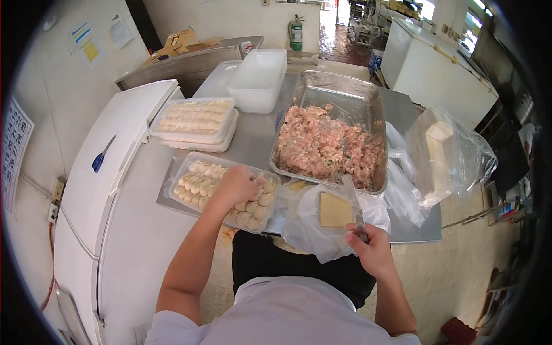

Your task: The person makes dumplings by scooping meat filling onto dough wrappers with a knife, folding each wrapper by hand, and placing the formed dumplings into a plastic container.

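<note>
My left hand (238, 187) reaches down into a clear plastic container (179, 198) packed with rows of pale folded dumplings (198, 184). Its fingers are closed around a dumpling (260, 181) near the container's right end, partly hidden by the hand. In my right hand (371, 244) is the handle of a flat metal spatula (355, 201), its blade pointing away from me. Beside the blade, a square stack of dumpling wrappers (334, 210) lies on a white plastic bag (307, 227). Behind it, a metal tray (339, 80) holds minced meat filling (328, 144).
Filled containers (192, 121) are stacked at the back left, near nested clear containers (259, 80). To the right, wrapped wrapper stacks (438, 155) lie in clear plastic. A white freezer (126, 172) with blue scissors (102, 155) on it borders the metal table (244, 135).
</note>
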`<state>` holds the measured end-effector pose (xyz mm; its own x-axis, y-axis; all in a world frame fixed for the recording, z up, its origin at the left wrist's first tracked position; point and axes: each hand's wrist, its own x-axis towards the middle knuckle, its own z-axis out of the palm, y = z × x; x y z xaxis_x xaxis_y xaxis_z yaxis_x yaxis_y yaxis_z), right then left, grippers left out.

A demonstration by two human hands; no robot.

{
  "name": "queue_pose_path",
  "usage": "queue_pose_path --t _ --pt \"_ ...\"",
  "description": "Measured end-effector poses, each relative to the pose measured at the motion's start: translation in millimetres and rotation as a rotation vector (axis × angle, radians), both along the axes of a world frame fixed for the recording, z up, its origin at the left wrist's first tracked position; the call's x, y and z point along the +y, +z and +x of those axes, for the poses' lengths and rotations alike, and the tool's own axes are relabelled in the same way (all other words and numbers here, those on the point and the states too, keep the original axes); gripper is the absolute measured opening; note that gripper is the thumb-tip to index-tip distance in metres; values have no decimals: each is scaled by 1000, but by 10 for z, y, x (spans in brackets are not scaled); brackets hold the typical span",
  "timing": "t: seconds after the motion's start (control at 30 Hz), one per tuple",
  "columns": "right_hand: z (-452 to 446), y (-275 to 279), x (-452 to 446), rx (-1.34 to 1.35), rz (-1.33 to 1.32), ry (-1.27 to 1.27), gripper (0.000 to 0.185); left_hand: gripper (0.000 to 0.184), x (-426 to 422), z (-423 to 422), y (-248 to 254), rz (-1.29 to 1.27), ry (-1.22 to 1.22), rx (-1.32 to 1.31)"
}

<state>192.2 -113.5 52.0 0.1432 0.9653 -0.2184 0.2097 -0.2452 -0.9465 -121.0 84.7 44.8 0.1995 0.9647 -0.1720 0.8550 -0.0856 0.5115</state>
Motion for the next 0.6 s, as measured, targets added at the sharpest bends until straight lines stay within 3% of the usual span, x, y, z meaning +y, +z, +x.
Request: queue_pose_path --t 0.3,0.4,0.5,0.6 --pt "56 -108 4 12 30 -20 23 32 -48 -5 2 29 0 -11" --pt "102 -99 14 -9 33 -42 24 27 -118 -43 116 53 120 -69" --pt "168 -27 15 -51 28 -96 24 23 -342 170 122 401 135 -258" --pt "230 -205 9 -52 44 -152 25 23 -737 633 159 292 -74 -373"
